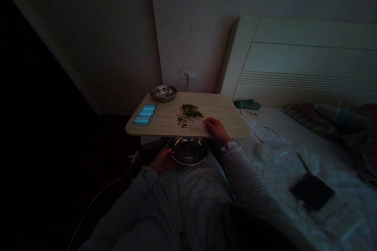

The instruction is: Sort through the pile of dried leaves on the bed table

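On the wooden tabletop (165,125) lies a loose pile of small dark green beans or seeds (190,111), with stray ones scattered toward the near edge. My right hand (217,128) rests at the near right of the pile, its fingers pinched together. At the fingertips is a thin, pale, see-through piece (198,126) that looks like plastic; its exact kind is unclear in the dim light. My left hand (163,160) grips the left rim of a shiny metal bowl (190,151), which sits on my lap just below the table edge.
A second metal bowl (163,93) stands at the table's back left, near a lit, pixelated phone (145,114). To the right, the bed (282,157) holds a green bottle (247,104), a remote (249,114) and a dark tablet-like object (312,191). A white cable (103,188) trails at left.
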Action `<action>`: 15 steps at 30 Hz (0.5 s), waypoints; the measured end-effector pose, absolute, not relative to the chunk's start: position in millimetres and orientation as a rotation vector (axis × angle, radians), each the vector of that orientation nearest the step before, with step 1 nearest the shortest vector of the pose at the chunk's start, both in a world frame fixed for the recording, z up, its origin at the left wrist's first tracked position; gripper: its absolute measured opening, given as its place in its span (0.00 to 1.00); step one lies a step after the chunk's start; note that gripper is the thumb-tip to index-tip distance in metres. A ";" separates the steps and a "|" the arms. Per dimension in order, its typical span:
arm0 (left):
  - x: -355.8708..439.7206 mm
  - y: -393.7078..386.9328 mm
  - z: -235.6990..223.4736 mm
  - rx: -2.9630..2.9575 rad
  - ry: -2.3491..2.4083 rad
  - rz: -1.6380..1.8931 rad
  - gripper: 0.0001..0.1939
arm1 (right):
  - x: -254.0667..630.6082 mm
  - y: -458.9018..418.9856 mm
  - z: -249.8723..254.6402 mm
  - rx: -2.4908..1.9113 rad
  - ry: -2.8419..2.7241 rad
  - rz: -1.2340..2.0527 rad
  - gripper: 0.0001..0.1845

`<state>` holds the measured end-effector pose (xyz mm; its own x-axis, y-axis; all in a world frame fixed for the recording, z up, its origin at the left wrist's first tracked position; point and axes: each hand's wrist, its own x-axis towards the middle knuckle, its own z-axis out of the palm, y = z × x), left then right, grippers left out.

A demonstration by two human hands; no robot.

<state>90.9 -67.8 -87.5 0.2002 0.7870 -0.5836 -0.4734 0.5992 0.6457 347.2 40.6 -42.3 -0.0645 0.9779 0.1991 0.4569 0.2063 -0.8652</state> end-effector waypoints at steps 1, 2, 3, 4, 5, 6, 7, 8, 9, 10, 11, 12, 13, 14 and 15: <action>91.1 -67.6 -87.8 0.358 1.035 0.915 0.14 | 346.9 40.7 -42.1 -1.366 -1.661 0.786 0.13; 91.3 -67.6 -87.9 0.358 1.030 0.923 0.13 | 346.6 40.8 -41.9 -1.366 -1.665 0.783 0.13; 91.6 -67.7 -87.8 0.360 1.028 0.928 0.12 | 346.4 40.7 -41.5 -1.369 -1.667 0.780 0.13; 91.9 -67.8 -87.5 0.364 1.027 0.927 0.11 | 346.3 40.6 -41.1 -1.374 -1.669 0.778 0.12; 92.3 -68.1 -86.8 0.366 1.031 0.921 0.10 | 346.2 40.5 -40.8 -1.379 -1.672 0.777 0.12; 92.6 -68.3 -86.0 0.370 1.034 0.915 0.09 | 346.3 40.3 -40.4 -1.383 -1.676 0.778 0.12; 92.9 -68.6 -85.2 0.372 1.037 0.909 0.08 | 346.5 40.1 -40.1 -1.383 -1.683 0.779 0.11; 93.2 -68.7 -84.3 0.374 1.038 0.908 0.08 | 346.7 39.8 -39.9 -1.380 -1.689 0.781 0.11; 93.3 -68.8 -83.7 0.374 1.038 0.911 0.08 | 347.0 39.5 -39.7 -1.375 -1.695 0.785 0.12; 93.3 -68.8 -83.5 0.374 1.037 0.916 0.09 | 347.2 39.3 -39.6 -1.370 -1.700 0.791 0.12; 93.2 -68.8 -83.6 0.374 1.036 0.920 0.09 | 347.5 39.0 -39.5 -1.367 -1.703 0.796 0.12; 93.0 -68.6 -84.1 0.375 1.033 0.922 0.10 | 347.6 38.8 -39.5 -1.366 -1.703 0.799 0.12; 92.6 -68.4 -84.8 0.374 1.030 0.923 0.11 | 347.6 38.7 -39.5 -1.367 -1.702 0.800 0.12; 92.1 -68.1 -85.8 0.372 1.027 0.922 0.12 | 347.5 38.7 -39.6 -1.370 -1.696 0.797 0.11; 91.6 -67.9 -86.8 0.369 1.021 0.922 0.12 | 347.3 38.9 -39.9 -1.371 -1.687 0.791 0.11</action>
